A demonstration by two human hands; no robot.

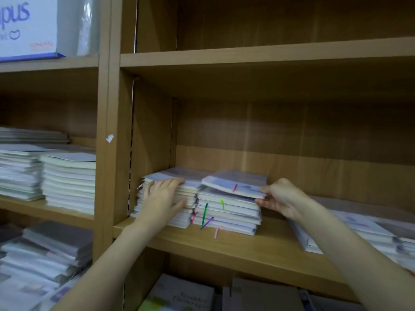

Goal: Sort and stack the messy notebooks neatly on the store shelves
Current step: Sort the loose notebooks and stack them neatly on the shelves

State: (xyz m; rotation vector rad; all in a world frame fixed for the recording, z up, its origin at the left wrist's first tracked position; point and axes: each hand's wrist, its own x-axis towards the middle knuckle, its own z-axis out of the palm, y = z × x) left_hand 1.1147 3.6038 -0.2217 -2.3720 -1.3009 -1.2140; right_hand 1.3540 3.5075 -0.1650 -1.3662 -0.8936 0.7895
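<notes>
Two stacks of pale notebooks stand side by side at the left end of the middle wooden shelf. My left hand rests flat, fingers straight, against the front of the left stack. The right stack has coloured ribbon markers hanging from it. Its top notebook, with a red ribbon, lies tilted and a little blurred; my right hand pinches its right corner between thumb and fingers.
More notebooks lie loosely spread on the same shelf at the right. The neighbouring bay on the left holds tidy stacks and a messy pile below. Books lie on the lowest shelf. The upper shelf shows bare wood.
</notes>
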